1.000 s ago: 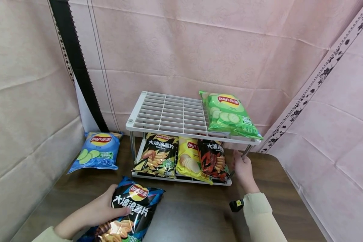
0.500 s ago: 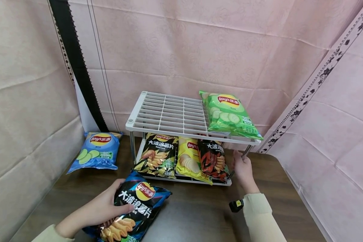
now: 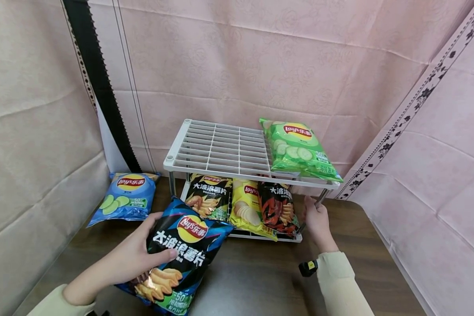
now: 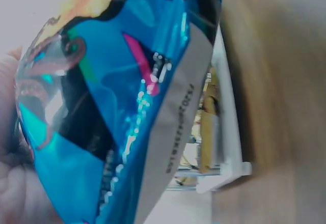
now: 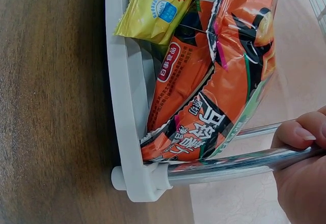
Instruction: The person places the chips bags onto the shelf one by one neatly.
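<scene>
My left hand [image 3: 138, 259] grips a black and blue bag of chips [image 3: 185, 250] by its left side, thumb across the front. The bag is raised and tilted before the rack's lower left corner. In the left wrist view the same bag [image 4: 117, 81] fills much of the picture. My right hand [image 3: 317, 224] holds the right front metal post of a white two-tier rack [image 3: 221, 166]; in the right wrist view the fingers curl round that post [image 5: 229, 166]. A green bag of chips [image 3: 300, 149] lies on the top tier, at the right.
On the lower tier stand a black and gold bag [image 3: 209, 197], a yellow bag [image 3: 246, 206] and a black and red bag [image 3: 278, 208]. A light blue bag of chips [image 3: 128, 197] lies on the wooden table [image 3: 268, 281] at left. Pink cloth [image 3: 237, 57] hangs behind.
My left hand has lifted the black and blue bag up and forward toward the rack; it now covers part of the black and gold bag. The right hand stays on the post.
</scene>
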